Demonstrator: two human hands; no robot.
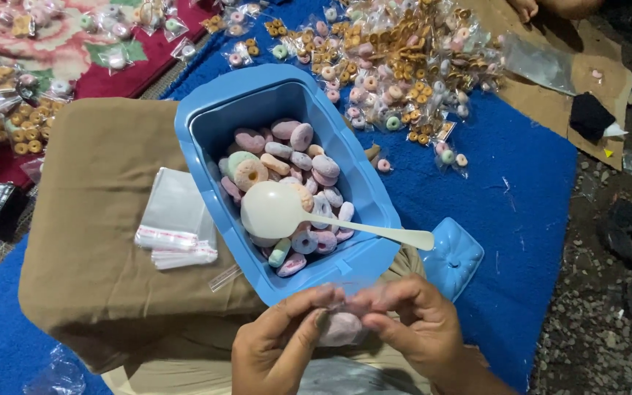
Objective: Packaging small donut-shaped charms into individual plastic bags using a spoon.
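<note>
Head view, with the blue tub [210, 128] as landmark. Both hands meet just below the tub's near rim. The left hand [276, 351] and the right hand [415, 329] are pressed together, fingertips [330, 296] pinched on a small clear bag [341, 329] holding pale pink sweets; motion blur hides the bag's mouth.

The tub rests on a tan cushion [96, 219] and is filled with ring-shaped sweets [298, 157] in pink, lilac, green and cream. A white spoon [279, 212] lies on the sweets, bowl toward the tub's middle, handle reaching over the right rim. Left of the tub, on the cushion, lies a stack of clear bags [177, 219], touching or nearly touching the tub wall. Right of the tub, beside its near corner, a blue lid [455, 256] lies on a blue mat [521, 183].

Beyond the tub, at the far end of the mat, a heap of filled packets [404, 66] spreads across mat and brown cardboard [550, 102]. Far left of the tub, more packets [16, 124] lie on a red floral cloth [111, 66]. Far right of the tub, past the mat's edge, is bare gravelly ground [594, 307] with a dark sandal [630, 227].
</note>
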